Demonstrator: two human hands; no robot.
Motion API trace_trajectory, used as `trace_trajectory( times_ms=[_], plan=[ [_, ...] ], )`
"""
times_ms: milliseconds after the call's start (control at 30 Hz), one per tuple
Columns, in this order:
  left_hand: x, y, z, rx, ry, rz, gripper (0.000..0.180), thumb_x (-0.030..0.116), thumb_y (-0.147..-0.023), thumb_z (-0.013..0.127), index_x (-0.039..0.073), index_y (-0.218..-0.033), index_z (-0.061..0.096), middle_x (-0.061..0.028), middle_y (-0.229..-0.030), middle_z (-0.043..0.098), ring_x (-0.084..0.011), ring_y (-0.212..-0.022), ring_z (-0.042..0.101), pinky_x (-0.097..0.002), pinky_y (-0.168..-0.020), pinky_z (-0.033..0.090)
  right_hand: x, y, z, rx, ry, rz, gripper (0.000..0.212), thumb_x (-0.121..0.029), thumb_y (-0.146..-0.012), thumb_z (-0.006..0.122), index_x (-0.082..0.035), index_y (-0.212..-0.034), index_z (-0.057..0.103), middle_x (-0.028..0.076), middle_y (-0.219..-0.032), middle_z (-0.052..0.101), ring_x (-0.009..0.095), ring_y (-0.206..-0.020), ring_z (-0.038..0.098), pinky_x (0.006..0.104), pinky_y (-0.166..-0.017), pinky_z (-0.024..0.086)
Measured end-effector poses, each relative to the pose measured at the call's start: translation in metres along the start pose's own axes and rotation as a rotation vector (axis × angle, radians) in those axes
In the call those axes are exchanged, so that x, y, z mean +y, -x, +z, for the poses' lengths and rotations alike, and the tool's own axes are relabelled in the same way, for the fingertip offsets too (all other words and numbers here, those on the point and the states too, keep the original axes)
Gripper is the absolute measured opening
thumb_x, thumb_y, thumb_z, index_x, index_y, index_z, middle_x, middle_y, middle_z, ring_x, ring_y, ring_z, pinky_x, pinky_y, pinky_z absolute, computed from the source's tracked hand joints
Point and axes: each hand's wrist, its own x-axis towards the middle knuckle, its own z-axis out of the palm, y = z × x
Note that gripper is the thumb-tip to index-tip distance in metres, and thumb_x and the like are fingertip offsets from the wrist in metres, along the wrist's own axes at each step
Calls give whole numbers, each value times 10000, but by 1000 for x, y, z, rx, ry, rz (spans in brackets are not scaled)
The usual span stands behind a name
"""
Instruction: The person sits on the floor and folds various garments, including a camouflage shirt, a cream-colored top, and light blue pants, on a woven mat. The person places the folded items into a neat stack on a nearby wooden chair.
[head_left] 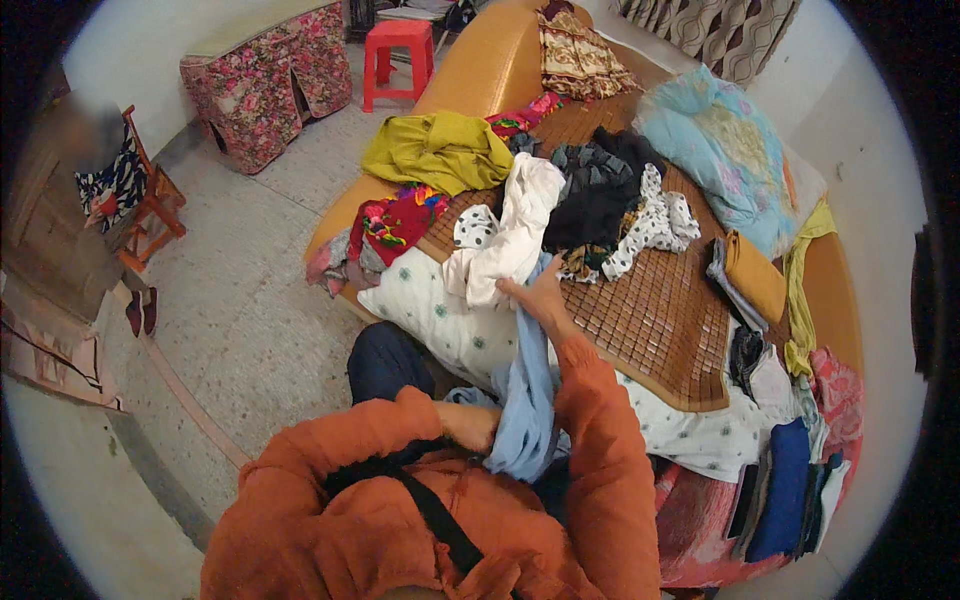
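A light blue garment (526,395) hangs stretched in front of my body. Its upper end is in my right hand (541,298), fingers closed around the cloth and thumb beside a crumpled white garment (520,215) on the bed. Lower down, my left hand (474,426) is at the same blue cloth near my lap; the folds hide its fingers. Beyond my right hand lie a black garment (597,210) and a white cloth with black dots (650,232). An olive-yellow cloth (437,152) and a red floral cloth (395,228) lie to the left.
The bed has a brown tile mat (650,335) and a white patterned sheet (440,315). Folded clothes (783,490) are stacked at the right, near a mustard folded cloth (752,275). A pale blue blanket (715,150) lies far right. A red stool (398,62) and a seated person are at left.
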Motion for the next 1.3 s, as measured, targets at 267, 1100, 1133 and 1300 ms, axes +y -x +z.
trace_trajectory(
  times_ms=[267, 1100, 1133, 1300],
  plan=[
    [-26, 20, 27, -72, 180, 88, 465, 237, -808, 611, 9, -1196, 493, -135, -1262, 481, -245, -1163, 429, -352, -983, 322, 37, -128, -7, 175, -243, -68, 393, -182, -603, 747, -3, -940, 650, 103, -870, 657, 198, -773, 618, 329, -681, 485],
    [62, 118, -89, 1050, 435, 40, 476, 206, -795, 627, 33, -1212, 477, -137, -1248, 463, -240, -1139, 438, -365, -969, 337, 50, 222, 37, -1068, -524, -178, 338, -141, -773, 662, -13, -1079, 594, 72, -1094, 590, 145, -975, 513, 282, -871, 403],
    [62, 122, -99, 1128, 437, 69, 470, 205, -796, 624, 33, -1209, 479, -136, -1242, 467, -238, -1131, 444, -364, -963, 344, 44, 216, 24, -951, -413, -145, 328, -207, -783, 656, -21, -1049, 606, 52, -1001, 594, 138, -897, 515, 291, -810, 421],
    [91, 146, -174, 1352, 396, 338, 441, 196, -805, 611, 37, -1197, 486, -130, -1213, 487, -230, -1092, 473, -363, -936, 375, 18, 175, -151, 94, 17, 60, 319, -199, -677, 713, -37, -938, 624, 71, -860, 602, 194, -818, 562, 323, -733, 460]
  ],
)
